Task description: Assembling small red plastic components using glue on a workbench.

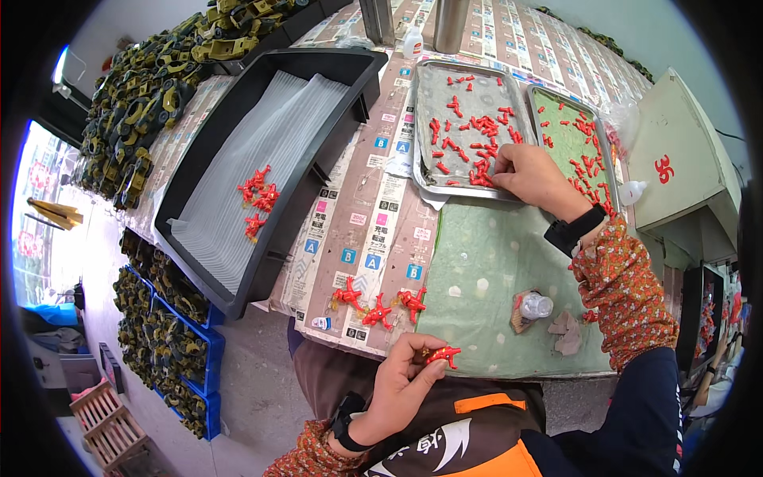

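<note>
My left hand (401,391), near the table's front edge, pinches a small red toy figure (447,355) with a gold part. My right hand (536,176) reaches over the near right corner of a metal tray (416,131) with a grey lining. Its fingers are bent together among small red plastic pieces (480,173); whether a piece is between them is hidden. Several similar red-and-gold figures (377,312) lie on the table left of the green mat (469,262). More red-and-gold figures (258,195) rest in a black bin (278,266) lined with white foam sheet.
Beside the grey-lined tray stands a green-lined tray (556,131) of red pieces. A small clear container (536,305) and a crumpled cloth (566,332) sit on the mat. White bottles (412,42) stand near the trays. Olive toy vehicles (139,119) crowd the left; blue crates (208,350) stand below.
</note>
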`<state>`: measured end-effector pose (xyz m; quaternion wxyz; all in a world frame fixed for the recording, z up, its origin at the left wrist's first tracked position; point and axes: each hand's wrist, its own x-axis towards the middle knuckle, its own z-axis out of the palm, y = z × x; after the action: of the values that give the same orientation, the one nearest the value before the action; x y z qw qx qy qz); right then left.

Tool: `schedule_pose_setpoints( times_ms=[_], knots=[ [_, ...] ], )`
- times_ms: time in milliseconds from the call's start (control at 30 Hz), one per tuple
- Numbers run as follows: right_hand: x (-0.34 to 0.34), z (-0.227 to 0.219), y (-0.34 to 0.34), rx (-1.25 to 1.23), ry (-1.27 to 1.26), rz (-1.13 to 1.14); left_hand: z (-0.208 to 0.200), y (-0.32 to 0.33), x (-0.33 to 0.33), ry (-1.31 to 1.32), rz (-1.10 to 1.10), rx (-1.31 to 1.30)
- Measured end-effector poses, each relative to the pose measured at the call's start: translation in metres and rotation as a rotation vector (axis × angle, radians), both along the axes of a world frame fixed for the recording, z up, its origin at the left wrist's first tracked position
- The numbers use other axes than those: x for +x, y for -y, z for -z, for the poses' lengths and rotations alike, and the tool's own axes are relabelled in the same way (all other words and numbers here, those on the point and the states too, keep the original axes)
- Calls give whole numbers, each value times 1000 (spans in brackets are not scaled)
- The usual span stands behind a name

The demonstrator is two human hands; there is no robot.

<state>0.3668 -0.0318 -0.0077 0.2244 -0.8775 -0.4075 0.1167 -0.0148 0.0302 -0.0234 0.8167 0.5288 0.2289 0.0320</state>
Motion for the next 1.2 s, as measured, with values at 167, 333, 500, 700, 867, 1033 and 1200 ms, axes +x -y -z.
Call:
schedule_pose_setpoints(
  times_ms=[167, 333, 500, 700, 867, 1033, 1200],
  knots=[
    [-7, 3, -8, 23, 18, 5, 0, 2, 0, 18, -9, 7],
    [-2, -1, 6, 211, -221, -78, -1, 3, 0, 24, -20, -5],
    [-30, -43, 30, 372, -814, -51, -4, 1, -1, 16, -31, -26],
    [-82, -67, 66, 474, -1001, -89, -15, 5, 6, 68, -41, -37],
    [-113, -78, 92, 506, -1069, 5, -23, 14, 11, 84, -21, -47],
    [-134, -78, 116, 486, -1128, 64, -25, 24, 17, 128, -43, -66],
    [-157, -81, 138, 450, -1103, 94, -27, 33, 15, 110, -41, -166]
  ],
)
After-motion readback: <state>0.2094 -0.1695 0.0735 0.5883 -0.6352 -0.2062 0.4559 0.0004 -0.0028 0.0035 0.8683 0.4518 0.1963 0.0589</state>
